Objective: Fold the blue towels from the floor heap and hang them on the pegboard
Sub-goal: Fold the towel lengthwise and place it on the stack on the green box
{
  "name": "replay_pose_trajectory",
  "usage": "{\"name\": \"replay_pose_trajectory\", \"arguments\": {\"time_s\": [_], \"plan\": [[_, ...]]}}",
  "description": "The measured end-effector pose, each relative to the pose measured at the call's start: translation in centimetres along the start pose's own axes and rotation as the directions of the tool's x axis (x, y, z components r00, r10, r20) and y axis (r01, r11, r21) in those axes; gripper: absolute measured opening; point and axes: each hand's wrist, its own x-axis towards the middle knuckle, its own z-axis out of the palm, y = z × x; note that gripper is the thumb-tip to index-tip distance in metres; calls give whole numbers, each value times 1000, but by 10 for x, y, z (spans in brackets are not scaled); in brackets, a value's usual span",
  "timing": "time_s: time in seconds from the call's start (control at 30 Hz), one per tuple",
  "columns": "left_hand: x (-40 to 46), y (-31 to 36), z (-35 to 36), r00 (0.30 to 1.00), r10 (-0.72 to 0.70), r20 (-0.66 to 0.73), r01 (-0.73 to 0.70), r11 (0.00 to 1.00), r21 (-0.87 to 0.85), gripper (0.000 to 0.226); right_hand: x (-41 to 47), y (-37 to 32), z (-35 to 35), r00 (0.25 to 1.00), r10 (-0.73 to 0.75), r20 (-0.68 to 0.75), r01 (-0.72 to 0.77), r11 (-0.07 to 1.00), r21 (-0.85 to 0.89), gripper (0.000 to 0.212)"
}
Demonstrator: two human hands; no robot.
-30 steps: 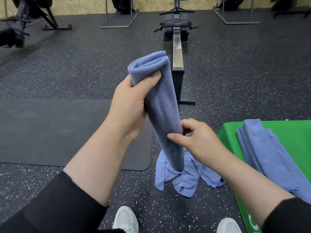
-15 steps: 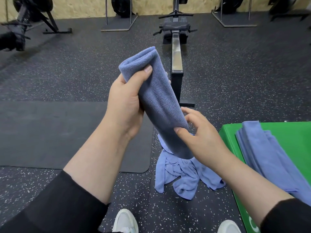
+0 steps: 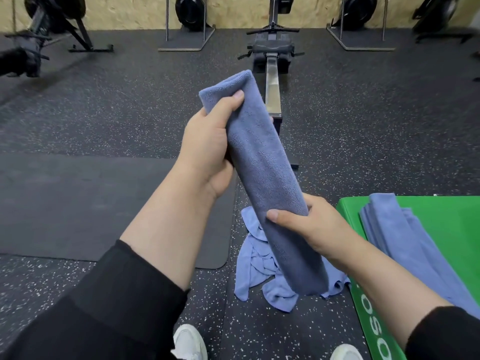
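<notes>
A blue towel folded into a long narrow strip (image 3: 262, 165) slants in the air in front of me. My left hand (image 3: 207, 149) grips its upper part, thumb across the front. My right hand (image 3: 309, 227) holds its lower part, thumb pressed over the front face. Below it, a crumpled heap of blue towels (image 3: 259, 268) lies on the speckled black floor. More folded blue towels (image 3: 400, 240) lie on a green box (image 3: 446, 216) at the right. No pegboard is in view.
A rowing machine (image 3: 272, 74) runs straight ahead along the floor. A dark mat (image 3: 91, 203) lies to the left. Weight stands (image 3: 187, 35) and other gym gear line the far wall. My white shoes (image 3: 189, 344) show at the bottom.
The folded towel has tilted and stretched out longer toward me. My right hand has slid down it and now wraps the lower part.
</notes>
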Motion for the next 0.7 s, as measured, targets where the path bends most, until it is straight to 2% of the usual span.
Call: {"name": "replay_pose_trajectory", "arguments": {"time_s": [0.1, 0.27, 0.37, 0.5, 0.63, 0.7], "plan": [[8, -3, -9, 998, -24, -60, 24, 1000, 6, 50, -6, 1, -6, 994, 88, 69, -91, 995, 39, 26], [13, -7, -17, 989, -50, -138, 52, 999, 11, 41, -21, -1, -19, 969, 174, 178, -169, 985, -47, 40], [15, -10, -20, 983, -75, -170, 78, 997, 14, 47, -29, -2, -34, 970, 204, 133, -183, 971, -150, 44], [17, -23, -11, 987, -59, -153, 71, 995, 76, 35, -44, -8, -69, 974, 218, 55, -200, 952, -233, 53], [21, -55, 7, 979, -156, -131, 172, 977, 126, 37, -76, -20, -124, 973, 232, 11, -225, 954, -196, 32], [24, -76, 21, 970, -193, -146, 216, 964, 158, 32, -96, -21, -157, 966, 250, -63, -257, 951, -171, 34]]}}
